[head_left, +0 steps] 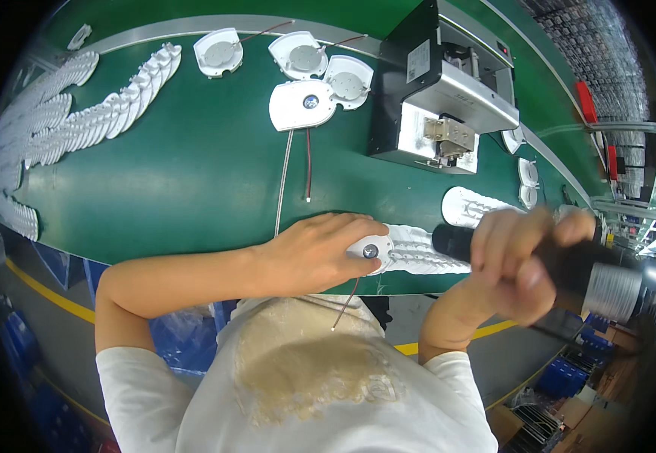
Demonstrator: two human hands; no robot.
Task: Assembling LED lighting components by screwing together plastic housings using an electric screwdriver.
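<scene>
At the table's near edge, my left hand (326, 253) presses a white plastic housing (371, 251) with a small round metallic part in its middle. Its fingers and thumb close around the piece, and a thin wire hangs from it toward me. Against its right side lies a row of overlapping white housings (422, 253). Raised over the right of the table, my right hand (520, 260) is wrapped round a black electric screwdriver (569, 272) with a ribbed pale section. Motion blurs this hand and tool, and the screwdriver's tip cannot be made out.
A black and silver screw feeder (448, 98) stands at the back right. Left of it sit several white housings (302, 106) with wires and a thin metal rod (283, 185). Long stacks of white parts (109, 113) cover the far left. Another white row (471, 205) lies right.
</scene>
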